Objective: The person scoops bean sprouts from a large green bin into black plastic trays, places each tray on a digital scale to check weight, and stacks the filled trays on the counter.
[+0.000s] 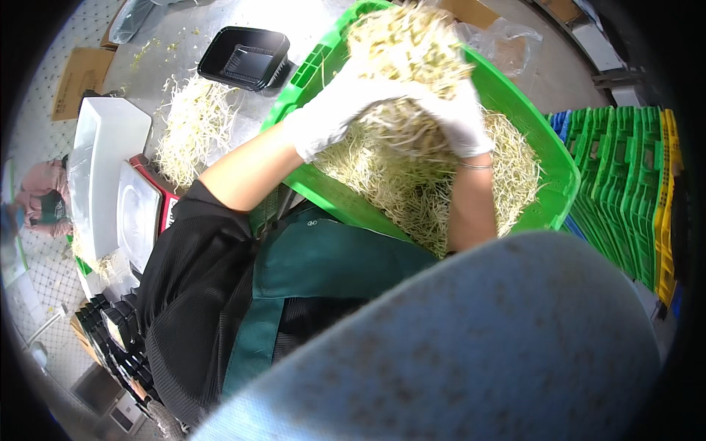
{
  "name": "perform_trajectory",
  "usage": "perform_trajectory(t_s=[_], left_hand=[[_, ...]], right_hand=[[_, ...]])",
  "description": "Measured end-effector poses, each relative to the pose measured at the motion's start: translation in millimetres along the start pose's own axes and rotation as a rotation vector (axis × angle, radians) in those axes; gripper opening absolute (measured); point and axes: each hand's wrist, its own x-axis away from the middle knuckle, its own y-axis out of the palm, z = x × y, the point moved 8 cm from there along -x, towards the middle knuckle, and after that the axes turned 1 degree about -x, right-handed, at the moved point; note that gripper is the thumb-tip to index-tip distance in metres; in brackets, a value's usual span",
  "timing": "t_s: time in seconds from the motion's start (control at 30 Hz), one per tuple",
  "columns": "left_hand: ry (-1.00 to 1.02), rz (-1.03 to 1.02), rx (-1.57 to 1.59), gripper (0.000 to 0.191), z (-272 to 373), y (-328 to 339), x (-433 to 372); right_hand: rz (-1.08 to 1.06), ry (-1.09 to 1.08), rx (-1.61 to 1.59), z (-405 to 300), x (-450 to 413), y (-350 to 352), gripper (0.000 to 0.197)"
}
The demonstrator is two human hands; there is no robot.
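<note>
A green plastic crate (551, 165) in front of me holds a thick layer of bean sprouts (380, 184). Over it, my left hand (336, 110) and my right hand (460, 121), both in white gloves, hold a large clump of bean sprouts (408, 49) between them. The clump and the fingers are blurred, and some fingers are hidden by sprouts. To the left of the crate, a black plastic tray (245, 58) stands on the metal table (182, 27) with nothing in it. A loose pile of sprouts (196, 127) lies beside that tray.
A scale with a metal platform (138, 215) and a white plastic bin (110, 127) stand at the left. Stacked green crates (618, 187) are at the right. Clear plastic film (507, 49) lies beyond the crate. Black trays (118, 325) and another person's sleeve (165, 421) show at lower left.
</note>
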Motion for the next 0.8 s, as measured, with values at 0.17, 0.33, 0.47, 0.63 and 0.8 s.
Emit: perform_trajectory(t_s=[0.17,0.33,0.47,0.63,0.8], left_hand=[[0.011,-0.153,0.081,0.072,-1.5,67.3,-15.0],[0.090,-0.572,-0.408,0.095,-121.9,105.4,-60.5],[0.503,-0.688,-1.178,0.085,-169.7,87.0,-44.8],[-0.088,-0.714,-1.487,0.059,-168.4,11.0,-11.9],[-0.237,-0.655,-1.810,0.023,-128.7,-19.6,23.3]], right_hand=[[0.079,-0.075,0.750,-104.7,34.0,-39.1,0.066],[0.143,-0.182,1.629,-93.9,112.2,-67.5,0.076],[-0.035,0.083,1.602,3.5,197.0,-63.7,0.074],[-0.165,0.359,1.329,3.4,238.4,-42.6,0.069],[0.211,0.261,1.252,-69.4,223.3,-102.9,0.056]])
